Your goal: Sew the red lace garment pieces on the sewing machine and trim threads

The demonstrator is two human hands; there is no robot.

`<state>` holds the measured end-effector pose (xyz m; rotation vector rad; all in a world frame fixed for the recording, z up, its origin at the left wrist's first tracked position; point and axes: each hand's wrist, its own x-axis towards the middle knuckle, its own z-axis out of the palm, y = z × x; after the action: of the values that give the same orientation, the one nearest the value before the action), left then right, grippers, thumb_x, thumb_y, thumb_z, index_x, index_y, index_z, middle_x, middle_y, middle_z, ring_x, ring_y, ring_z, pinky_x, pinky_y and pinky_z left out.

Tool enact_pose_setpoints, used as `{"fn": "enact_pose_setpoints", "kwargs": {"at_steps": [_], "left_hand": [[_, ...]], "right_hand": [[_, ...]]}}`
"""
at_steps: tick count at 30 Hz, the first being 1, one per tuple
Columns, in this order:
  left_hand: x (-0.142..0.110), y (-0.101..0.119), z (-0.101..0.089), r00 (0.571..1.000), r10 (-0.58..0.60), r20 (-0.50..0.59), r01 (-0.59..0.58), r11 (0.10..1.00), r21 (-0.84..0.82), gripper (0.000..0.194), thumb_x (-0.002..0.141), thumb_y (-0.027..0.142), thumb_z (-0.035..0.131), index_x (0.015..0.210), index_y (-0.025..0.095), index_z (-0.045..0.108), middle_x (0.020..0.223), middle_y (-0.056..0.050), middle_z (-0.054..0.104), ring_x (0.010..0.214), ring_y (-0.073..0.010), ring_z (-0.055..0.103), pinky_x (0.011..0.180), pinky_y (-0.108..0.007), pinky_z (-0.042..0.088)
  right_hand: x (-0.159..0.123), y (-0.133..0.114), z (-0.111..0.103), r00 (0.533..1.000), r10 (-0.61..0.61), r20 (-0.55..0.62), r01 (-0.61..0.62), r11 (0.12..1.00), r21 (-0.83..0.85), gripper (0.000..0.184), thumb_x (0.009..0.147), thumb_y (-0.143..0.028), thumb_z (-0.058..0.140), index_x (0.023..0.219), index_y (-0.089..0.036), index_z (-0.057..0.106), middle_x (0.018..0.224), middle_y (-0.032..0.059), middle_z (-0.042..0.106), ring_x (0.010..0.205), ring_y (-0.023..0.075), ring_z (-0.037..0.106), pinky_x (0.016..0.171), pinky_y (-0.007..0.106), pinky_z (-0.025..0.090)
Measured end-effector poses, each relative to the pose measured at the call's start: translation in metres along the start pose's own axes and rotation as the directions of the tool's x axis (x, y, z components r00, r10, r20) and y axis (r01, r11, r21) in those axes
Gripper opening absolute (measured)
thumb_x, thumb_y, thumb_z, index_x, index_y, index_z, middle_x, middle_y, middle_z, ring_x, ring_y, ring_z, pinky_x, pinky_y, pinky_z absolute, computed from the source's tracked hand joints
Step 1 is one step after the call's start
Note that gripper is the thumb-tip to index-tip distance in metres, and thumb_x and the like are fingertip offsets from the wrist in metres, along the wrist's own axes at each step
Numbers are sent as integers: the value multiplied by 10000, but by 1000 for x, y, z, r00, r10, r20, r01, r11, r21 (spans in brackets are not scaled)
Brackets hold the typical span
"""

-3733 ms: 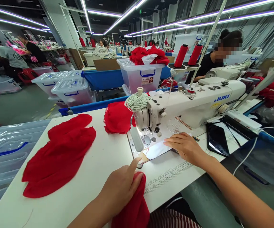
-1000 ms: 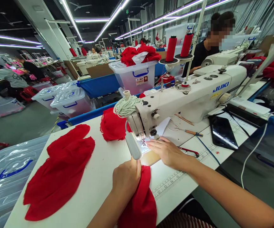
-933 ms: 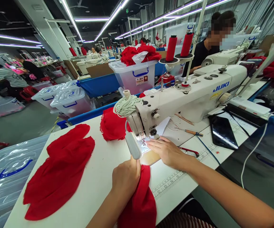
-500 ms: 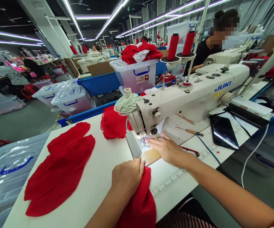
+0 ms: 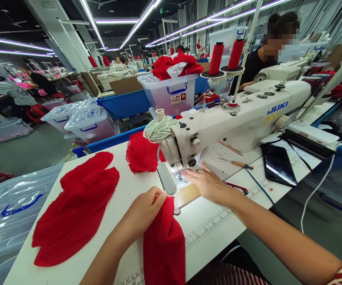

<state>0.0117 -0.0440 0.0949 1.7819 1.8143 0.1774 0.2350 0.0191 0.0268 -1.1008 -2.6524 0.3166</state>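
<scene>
My left hand point(image 5: 145, 206) pinches the top edge of a long piece of red fabric point(image 5: 165, 245), which hangs down over the front of the table. That hand is just in front of the grey lamp head point(image 5: 166, 180) beside the needle. Lying flat with fingers stretched out, my right hand point(image 5: 208, 184) rests on the bed of the sewing machine point(image 5: 227, 122), its fingertips close to the lit presser foot point(image 5: 179, 174). I see no fabric under the right hand. A brass-coloured plate point(image 5: 189, 193) shows in front of the foot.
Red fabric pieces point(image 5: 73, 209) lie on the left of the table, and a red heap point(image 5: 141, 152) sits behind the lamp. To the right are a wooden-handled tool point(image 5: 239, 164), red-handled tweezers point(image 5: 238, 187) and a phone point(image 5: 278, 164). A co-worker point(image 5: 257, 63) sits beyond the machine.
My left hand has moved left, away from the needle area, drawing the red fabric's top edge with it. More of the plate is uncovered. My right hand has barely moved.
</scene>
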Motion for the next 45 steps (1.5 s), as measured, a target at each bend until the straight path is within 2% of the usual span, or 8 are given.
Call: {"fn": "enact_pose_setpoints", "kwargs": {"at_steps": [8,12,15,18,27,32,39,45], "left_hand": [[-10,-6,-25,966,200,162,-137,932,-335,163,793,341,524,825,193,586,793,4,600,717,-154,524,649,-266,394],[-18,0,-26,902,330,278,-133,825,-549,141,832,306,536,900,190,577,887,-20,613,822,-163,579,768,-293,439],[-24,1,-23,873,378,308,-120,779,-616,168,858,308,531,984,199,556,919,-31,600,863,-163,562,809,-301,434],[-27,0,-20,899,346,270,-116,781,-614,203,869,339,522,1028,213,529,913,-23,570,836,-153,524,795,-297,421],[-27,10,-6,954,243,176,-137,874,-467,216,778,384,592,724,179,557,694,27,516,684,-138,475,643,-251,395],[-30,22,2,958,272,92,-188,836,-516,215,793,379,559,719,177,557,691,20,519,687,-140,461,663,-259,388],[-37,24,11,975,220,-18,-187,778,-600,228,788,398,582,704,188,560,708,3,532,711,-158,478,699,-279,395],[-29,-8,25,933,356,47,-155,518,-841,322,771,474,650,720,175,544,769,5,515,730,-133,448,693,-258,358]], "right_hand": [[-7,2,-20,912,311,-269,-306,950,60,409,851,-21,339,1156,-97,601,1237,215,577,1171,337,510,989,559,327],[-21,-35,-36,974,153,-167,-114,969,218,228,882,-145,460,936,-220,668,991,39,692,903,183,636,790,294,490],[-27,-61,-36,996,-43,-72,81,714,696,213,854,-268,591,1059,-214,614,1062,37,659,971,173,605,842,294,474],[-26,-69,-28,999,-43,26,-3,469,883,239,831,-320,624,1018,-175,596,904,26,647,801,147,606,735,280,484],[-27,-65,-22,987,46,156,-160,114,981,322,783,-408,681,987,-163,634,867,14,619,770,120,577,718,261,463],[-30,-69,-22,940,25,341,-329,-205,922,342,774,-465,671,915,-159,615,716,-30,571,578,64,544,557,195,439],[-32,-77,-16,965,107,238,-234,-51,971,235,730,-331,715,866,-190,584,655,-64,560,439,34,412,430,168,318],[-36,-78,-14,992,94,-86,76,105,992,248,731,-320,716,670,-167,529,976,23,556,663,68,487,579,210,392]]}}
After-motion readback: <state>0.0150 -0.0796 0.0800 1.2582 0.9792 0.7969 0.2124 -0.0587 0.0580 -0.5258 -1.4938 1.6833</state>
